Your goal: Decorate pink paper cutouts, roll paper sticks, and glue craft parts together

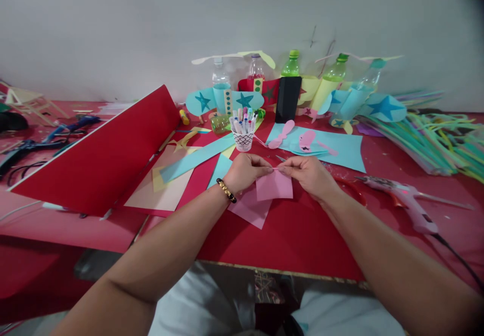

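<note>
Both hands meet over the near middle of the red table, pinching the top edge of a small pink sheet of paper [275,187]. My left hand [245,172], with a bead bracelet at the wrist, grips its upper left. At the upper right, my right hand [308,172] is closed on the same edge. Below and to the left, a second pink sheet [255,209] lies flat on the table. Beyond my hands stands a patterned cup [242,142] of marker pens. Pink paper cutouts [283,135] rest on a blue sheet [348,149] just past my right hand.
A pink glue gun [408,207] with a cord and red-handled scissors [351,190] lie at right. Behind are paper-winged bottles [221,81], a black phone [288,99] and pipe cleaners [434,134]. A raised red board [113,149] stands left, near paper sheets [162,197].
</note>
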Demonstrator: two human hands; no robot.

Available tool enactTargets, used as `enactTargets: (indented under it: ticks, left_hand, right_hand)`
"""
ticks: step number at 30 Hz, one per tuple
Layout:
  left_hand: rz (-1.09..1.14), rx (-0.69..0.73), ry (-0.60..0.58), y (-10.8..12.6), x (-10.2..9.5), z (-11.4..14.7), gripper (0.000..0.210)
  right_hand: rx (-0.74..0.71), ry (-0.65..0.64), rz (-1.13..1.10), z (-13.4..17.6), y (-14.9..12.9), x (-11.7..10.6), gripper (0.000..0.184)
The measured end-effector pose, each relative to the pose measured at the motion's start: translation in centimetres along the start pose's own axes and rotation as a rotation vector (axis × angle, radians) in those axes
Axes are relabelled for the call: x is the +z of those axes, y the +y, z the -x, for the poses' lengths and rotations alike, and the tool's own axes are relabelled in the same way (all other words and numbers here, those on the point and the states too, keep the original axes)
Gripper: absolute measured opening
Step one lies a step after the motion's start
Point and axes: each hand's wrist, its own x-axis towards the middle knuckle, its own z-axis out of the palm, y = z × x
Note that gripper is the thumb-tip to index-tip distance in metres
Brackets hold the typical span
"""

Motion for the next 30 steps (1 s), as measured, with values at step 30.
enactTargets:
  ticks: [30]
  left_hand:
    - [0.214,-0.091,-0.029,-0.52,-0.15,-0.33,0.018]
  right_hand:
    - [0.043,0.030,-0.167,-0.08,0.23,0.30,0.019]
